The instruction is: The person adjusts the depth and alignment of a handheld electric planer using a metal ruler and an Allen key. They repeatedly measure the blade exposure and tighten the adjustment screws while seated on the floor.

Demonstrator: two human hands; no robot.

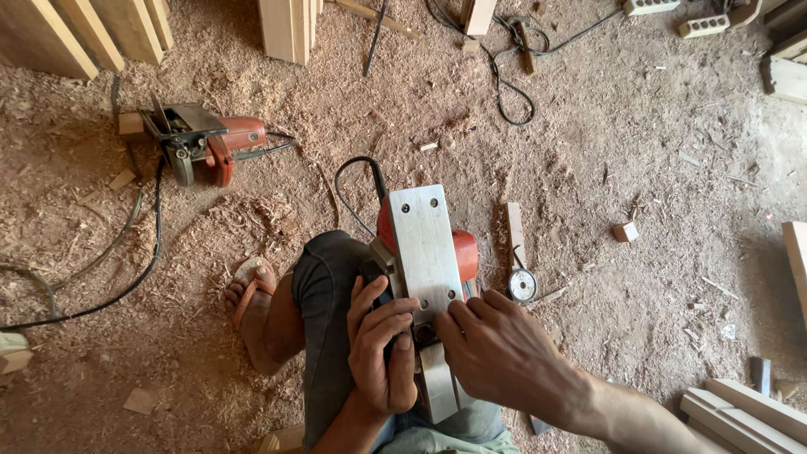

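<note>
- Left hand (380, 353) wraps around the side of an upturned red electric planer (424, 252), gripping its body.
- Right hand (500, 349) rests fingertips on the planer's metal sole, near end; not closed.
- Planer rests on the person's knee (324, 277), centre.
- Circular saw (206, 143) lies far left on the sawdust floor (630, 151).

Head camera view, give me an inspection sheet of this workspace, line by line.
Surface: dirt floor covered in sawdust.
Job's things: electric planer upside down on the person's knee, metal base up.
Clutter: red power saw, wood offcuts, small round disc.
Grips: left hand holds the planer's side; right hand has its fingertips on the base.
Cables: black cords trail across the floor.
Surroundings: planks standing, boards at right.
</note>
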